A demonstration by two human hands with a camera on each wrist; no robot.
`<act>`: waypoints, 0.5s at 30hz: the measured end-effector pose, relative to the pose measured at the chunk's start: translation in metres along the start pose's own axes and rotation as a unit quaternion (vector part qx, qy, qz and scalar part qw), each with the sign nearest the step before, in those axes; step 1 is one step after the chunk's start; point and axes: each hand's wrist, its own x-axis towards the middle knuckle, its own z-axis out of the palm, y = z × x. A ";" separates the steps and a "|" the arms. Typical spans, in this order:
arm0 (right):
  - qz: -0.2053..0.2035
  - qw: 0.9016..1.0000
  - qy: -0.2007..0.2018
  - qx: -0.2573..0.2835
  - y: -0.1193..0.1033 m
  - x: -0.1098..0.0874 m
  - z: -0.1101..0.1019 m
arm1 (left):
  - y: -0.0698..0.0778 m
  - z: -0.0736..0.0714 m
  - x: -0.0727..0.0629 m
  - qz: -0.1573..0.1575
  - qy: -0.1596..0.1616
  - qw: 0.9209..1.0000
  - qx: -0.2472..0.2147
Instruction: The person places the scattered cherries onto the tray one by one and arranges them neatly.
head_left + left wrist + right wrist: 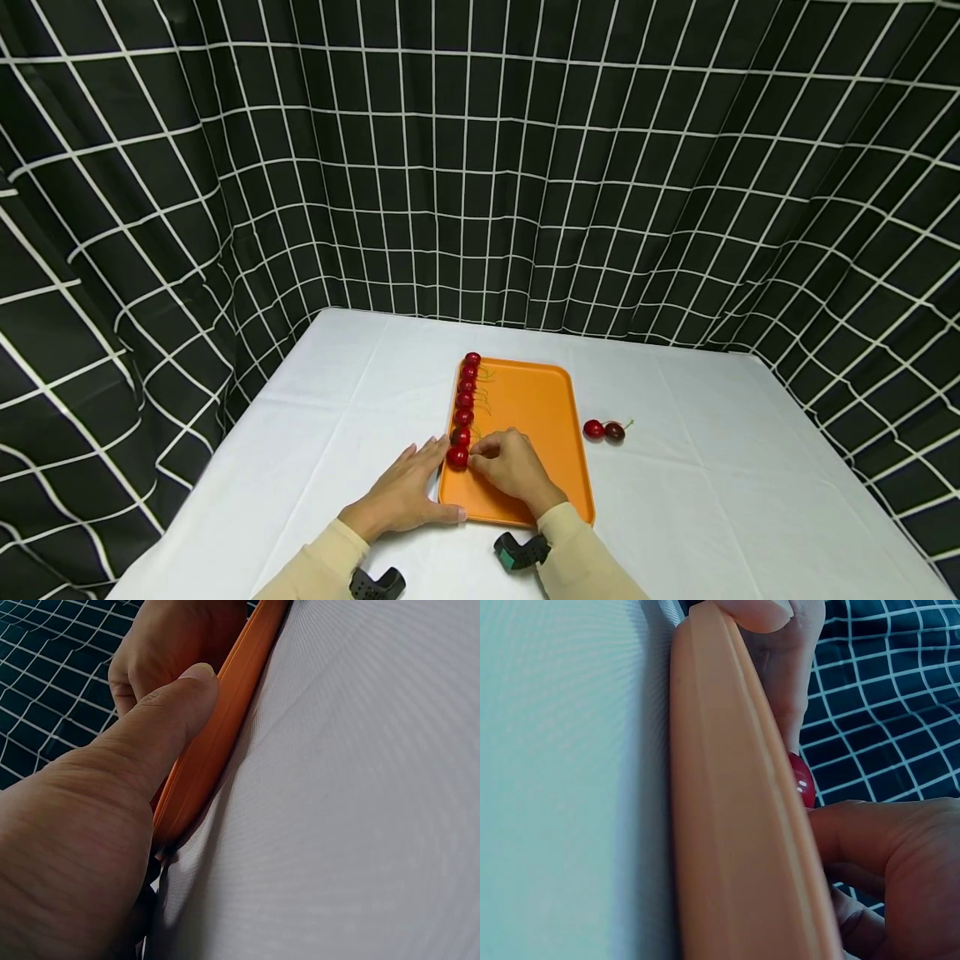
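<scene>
An orange tray [525,417] lies on the white tabletop. Several red cherries form a line along its left side, green stems pointing right. My right hand [512,467] is over the tray, thumb and forefinger pinched at the right side of the nearest cherry [457,457]; that cherry's stem is hidden by the fingers. My left hand [405,493] lies flat with straight fingers beside the tray's left edge, fingertips close to the same cherry. Its thumb [172,705] rests at the tray's near rim in the left wrist view.
Two darker cherries [594,429] lie on the white cloth [675,500] right of the tray, one with a stem showing. A black curtain with a white grid [480,167] surrounds the table at the back and sides.
</scene>
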 end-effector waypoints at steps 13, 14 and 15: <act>0.011 0.999 0.015 0.044 0.003 0.000 -0.014 | 0.001 0.000 -0.002 0.002 0.002 1.000 -0.002; 0.014 0.998 0.020 0.059 0.003 0.000 -0.018 | 0.001 0.000 -0.002 0.002 0.002 1.000 -0.002; 0.018 0.997 0.025 0.077 0.004 0.001 -0.022 | 0.001 0.000 -0.002 0.001 0.002 1.000 -0.002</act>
